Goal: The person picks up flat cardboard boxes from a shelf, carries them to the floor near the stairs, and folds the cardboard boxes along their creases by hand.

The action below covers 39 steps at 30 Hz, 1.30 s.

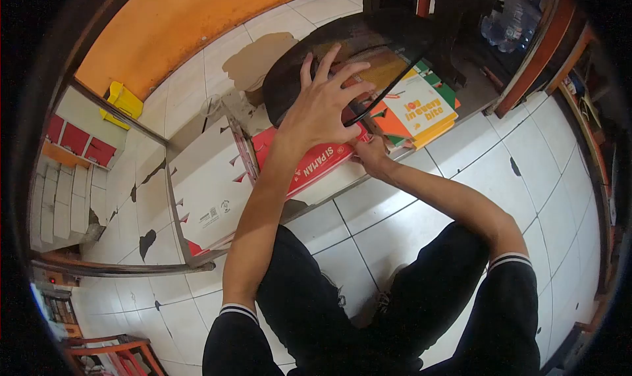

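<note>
My left hand (pixel 322 106) is raised with its fingers spread, in front of a large dark, rounded sheet (pixel 293 73) whose kind I cannot make out. A thin black strip (pixel 394 86) runs from that sheet down to beside my left thumb. Below it lies a red flat cardboard box (pixel 319 168) printed "SI PAMAN". My right hand (pixel 372 155) is closed at the right end of this box, its fingertips partly hidden against the edge. To the right, yellow and white flat boxes (pixel 421 106) with "joy in every bite" lie stacked over orange and green ones.
White flat boxes (pixel 214 185) with red marks lie on the low shelf at left, inside a dark metal frame (pixel 191 267). A yellow container (pixel 122 104) stands by the orange wall. Clear plastic bottles (pixel 510 24) sit upper right. White floor tiles (pixel 368 214) surround my legs.
</note>
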{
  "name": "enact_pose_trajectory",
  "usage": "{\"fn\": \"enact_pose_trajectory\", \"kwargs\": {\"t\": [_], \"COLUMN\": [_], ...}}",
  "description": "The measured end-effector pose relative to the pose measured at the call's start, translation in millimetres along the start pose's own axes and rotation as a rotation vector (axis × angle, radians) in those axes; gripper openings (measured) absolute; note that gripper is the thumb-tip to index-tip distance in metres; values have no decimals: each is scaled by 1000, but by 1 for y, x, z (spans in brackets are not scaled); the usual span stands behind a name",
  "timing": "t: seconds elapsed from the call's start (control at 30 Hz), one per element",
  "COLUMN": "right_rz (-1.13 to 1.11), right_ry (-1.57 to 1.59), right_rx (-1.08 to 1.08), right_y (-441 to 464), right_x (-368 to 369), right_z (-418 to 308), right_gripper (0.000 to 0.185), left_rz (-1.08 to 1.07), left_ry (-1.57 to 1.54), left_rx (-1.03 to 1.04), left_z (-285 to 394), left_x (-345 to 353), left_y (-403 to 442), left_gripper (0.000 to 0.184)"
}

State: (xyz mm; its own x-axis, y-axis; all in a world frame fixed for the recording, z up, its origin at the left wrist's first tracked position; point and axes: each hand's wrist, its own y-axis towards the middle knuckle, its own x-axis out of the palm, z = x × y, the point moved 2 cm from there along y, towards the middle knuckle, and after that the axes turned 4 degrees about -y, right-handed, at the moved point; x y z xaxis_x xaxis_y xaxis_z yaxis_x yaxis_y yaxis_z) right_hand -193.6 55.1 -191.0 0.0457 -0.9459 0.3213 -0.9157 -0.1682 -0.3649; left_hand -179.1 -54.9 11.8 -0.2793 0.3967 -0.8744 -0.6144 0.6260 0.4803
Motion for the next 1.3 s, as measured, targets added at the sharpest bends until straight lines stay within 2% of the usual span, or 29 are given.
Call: {"fn": "enact_pose_trajectory", "kwargs": {"t": [0.23,0.33,0.4,0.53,0.6,0.77,0.9,0.93,1.03,1.1,1.17,1.2,1.3], "right_rz": [-125,-235,-150,-55,-27,70,211,272,273,308,351,355,356], "right_ry": [152,313,303,18,-54,-111,-27,0,4,7,25,7,-26], "right_rx": [-105,-32,-4,-68,-116,-83,-131,-145,-162,-189,-214,-200,-200], "right_y": [6,-28,-51,-128,-159,-225,-270,-280,-304,-317,-325,-331,-340], "right_x": [6,7,2,-3,-18,-56,-70,-68,-67,-64,-69,-64,-72], "right_z": [-40,-81,-106,-169,-179,-182,-177,-177,-175,-174,-171,-175,-175], "right_gripper": [20,22,24,28,31,34,35,36,36,36,38,40,42], "left_rz": [103,126,131,187,220,273,202,106,-3,8,-122,-149,-221], "left_ry": [33,31,12,5,-28,-114,-142,-130,-174,-176,-33,6,142], "left_rx": [-32,-53,-49,-46,-55,19,98,118,158,199,191,193,235], "left_z": [-6,-9,-16,-14,-17,-4,4,6,17,26,36,40,47], "left_x": [2,0,1,-4,2,7,28,29,44,62,74,79,98], "left_y": [5,2,3,1,-1,-10,-19,-21,-28,-35,-40,-42,-48], "left_gripper": [51,49,49,47,45,39,45,47,46,46,49,59,59]}}
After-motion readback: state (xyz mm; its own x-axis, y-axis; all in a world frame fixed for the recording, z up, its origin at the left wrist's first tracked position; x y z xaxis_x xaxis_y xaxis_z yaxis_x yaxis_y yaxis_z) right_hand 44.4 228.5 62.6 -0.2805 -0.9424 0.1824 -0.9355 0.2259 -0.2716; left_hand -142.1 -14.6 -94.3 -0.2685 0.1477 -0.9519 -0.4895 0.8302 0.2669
